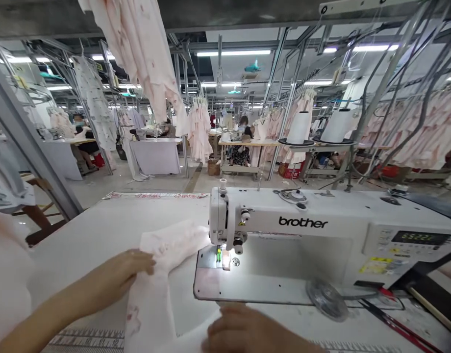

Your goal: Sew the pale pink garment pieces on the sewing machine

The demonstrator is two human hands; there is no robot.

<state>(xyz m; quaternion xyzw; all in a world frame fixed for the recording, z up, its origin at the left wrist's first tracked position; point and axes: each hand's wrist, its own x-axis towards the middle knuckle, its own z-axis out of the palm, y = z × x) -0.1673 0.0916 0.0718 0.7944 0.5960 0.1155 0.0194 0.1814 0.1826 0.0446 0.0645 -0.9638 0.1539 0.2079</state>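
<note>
A pale pink, lightly printed fabric piece (152, 304) lies on the white table left of the sewing machine (284, 220). My left hand (118, 274) is closed on the fabric's left edge, fingertips bent over it. Its upper part runs right toward the machine head, beside the lit needle area and the presser foot (218, 255). My right hand (247, 329) is low in front of the machine bed, near the fabric's lower right side. Its fingers look curled and slightly blurred, and whether anything is between them is hidden.
Red-handled scissors (398, 326) and a clear round plastic piece (326, 299) lie to the right. A ruler strip (89, 338) runs along the front edge. White thread cones (299, 128) stand behind the machine. Pink fabric (144, 54) hangs overhead. People sit at farther tables.
</note>
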